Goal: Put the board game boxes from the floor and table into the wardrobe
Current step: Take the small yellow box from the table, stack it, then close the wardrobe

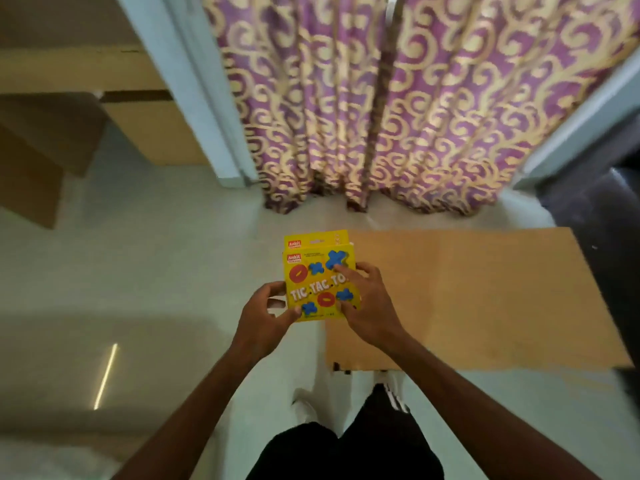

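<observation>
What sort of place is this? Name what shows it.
Probably a room in a home: a patterned curtain hangs to the pale floor, a wooden table stands nearby, and the left hand and right hand hold Tic Tac Toe boxes.

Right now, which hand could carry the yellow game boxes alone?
Probably left: the left hand grips the yellow game boxes by one edge, thumb in front; the right hand mostly lays fingertips on the front.

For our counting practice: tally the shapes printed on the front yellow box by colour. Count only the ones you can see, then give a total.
Red rings: 2
Blue crosses: 4
Total on the front box: 6
</observation>
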{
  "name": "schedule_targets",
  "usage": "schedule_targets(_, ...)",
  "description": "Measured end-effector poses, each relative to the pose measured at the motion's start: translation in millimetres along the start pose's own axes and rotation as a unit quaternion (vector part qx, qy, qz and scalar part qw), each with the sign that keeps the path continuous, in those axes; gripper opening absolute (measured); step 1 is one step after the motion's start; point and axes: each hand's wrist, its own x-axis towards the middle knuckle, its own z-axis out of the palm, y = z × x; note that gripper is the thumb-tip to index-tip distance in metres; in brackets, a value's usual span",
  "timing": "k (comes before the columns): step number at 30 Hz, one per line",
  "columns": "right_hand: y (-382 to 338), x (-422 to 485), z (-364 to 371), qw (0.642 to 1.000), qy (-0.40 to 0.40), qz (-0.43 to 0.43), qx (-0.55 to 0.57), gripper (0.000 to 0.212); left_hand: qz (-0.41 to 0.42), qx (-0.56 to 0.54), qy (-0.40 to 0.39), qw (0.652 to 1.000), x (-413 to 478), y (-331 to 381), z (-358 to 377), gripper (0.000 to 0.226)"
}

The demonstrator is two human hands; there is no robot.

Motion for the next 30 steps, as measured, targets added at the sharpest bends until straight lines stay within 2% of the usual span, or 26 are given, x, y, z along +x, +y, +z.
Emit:
schedule_targets(3, -72.6, 20.4, 63.6, 0.994, -0.075, -0.073, -0.017, 0.065, -0.007, -0.047, 0.101, 0.994, -27.0, -33.8, -86.3, 0.053)
schedule_targets(5, -96.7, 32.3, 85.8, 0.989, -0.101, -0.097, -0.038, 0.064, -0.003, -0.061, 0.129, 0.990, -34.0, -42.5, -114.7, 0.064)
schedule_targets(9, -160.1, 64.8, 158.3, 0.960, -0.184, -0.201, -0.065, 0.060, -0.015, -0.092, 0.222, 0.971, -44.6, -80.6, -193.4, 0.074)
schedule_targets(14, -229.9, 117.5, 251.4, 0.938, -0.251, -0.228, -0.072, 0.063, -0.043, -0.094, 0.309, 0.946, -33.6, -130.8, -278.7, 0.077)
schedule_targets(19, -309.3, 184.5, 367.5, 0.901, -0.320, -0.282, -0.075, 0.064, -0.077, -0.115, 0.381, 0.914, -4.6, -178.6, -381.8, 0.080)
schedule_targets(26, -436.6, 253.8, 514.7, 0.840, -0.424, -0.330, -0.077, 0.065, -0.135, -0.165, 0.503, 0.838, 23.3, -229.5, -524.3, 0.079)
schedule_targets(30, -510.5, 279.0, 609.1, 0.813, -0.453, -0.357, -0.080, 0.067, -0.134, -0.188, 0.533, 0.814, 31.4, -271.9, -613.1, 0.080)
